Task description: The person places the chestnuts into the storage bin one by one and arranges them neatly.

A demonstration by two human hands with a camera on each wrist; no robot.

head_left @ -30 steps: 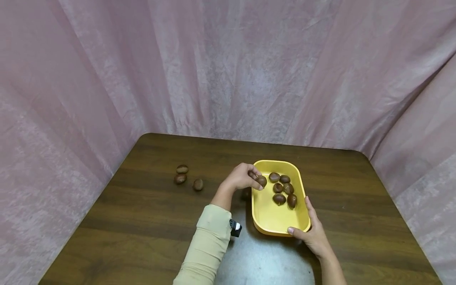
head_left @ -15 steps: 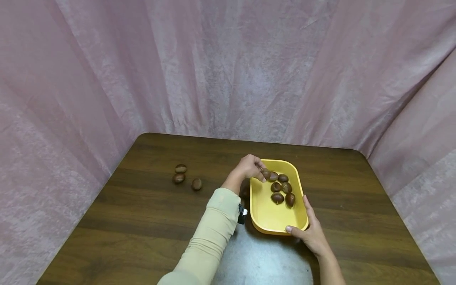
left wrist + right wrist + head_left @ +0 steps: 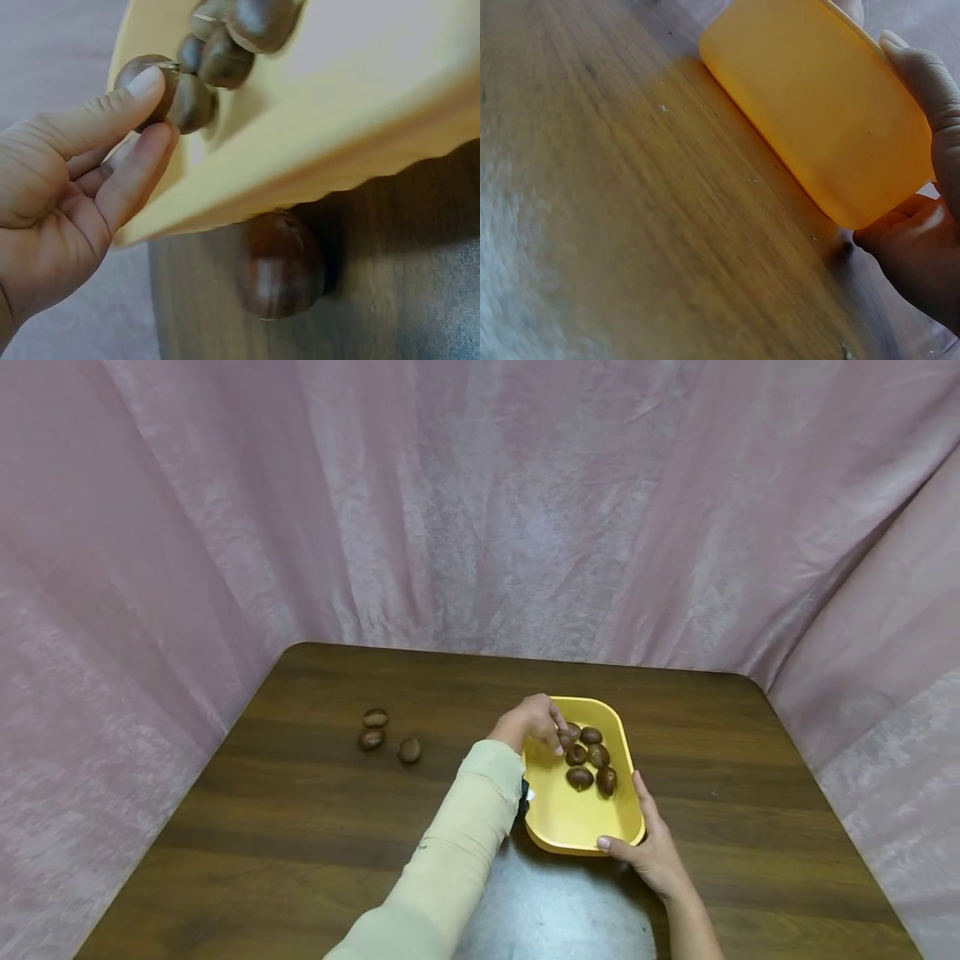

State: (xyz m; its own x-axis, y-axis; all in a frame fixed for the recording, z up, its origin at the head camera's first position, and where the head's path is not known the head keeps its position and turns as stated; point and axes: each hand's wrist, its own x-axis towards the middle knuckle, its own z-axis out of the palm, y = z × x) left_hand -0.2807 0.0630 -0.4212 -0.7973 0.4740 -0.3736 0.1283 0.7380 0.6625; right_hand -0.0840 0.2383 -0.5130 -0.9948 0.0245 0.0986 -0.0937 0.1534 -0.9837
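Note:
A yellow plastic container stands on the table with several brown chestnuts grouped in its far half. Over its far left part, my left hand pinches a chestnut between thumb and fingers, close against the others inside. My right hand grips the near right corner of the container, thumb over the rim and fingers along the outer wall. In the left wrist view another chestnut lies on the table right beside the container; my left arm hides it in the head view.
Three chestnuts, two close together and one apart, lie on the left part of the brown wooden table. A pink curtain hangs behind the table and along its sides.
My left hand has moved right and further into the container with its chestnut, in among the others. My right hand keeps its grip on the corner. The head view has shifted slightly.

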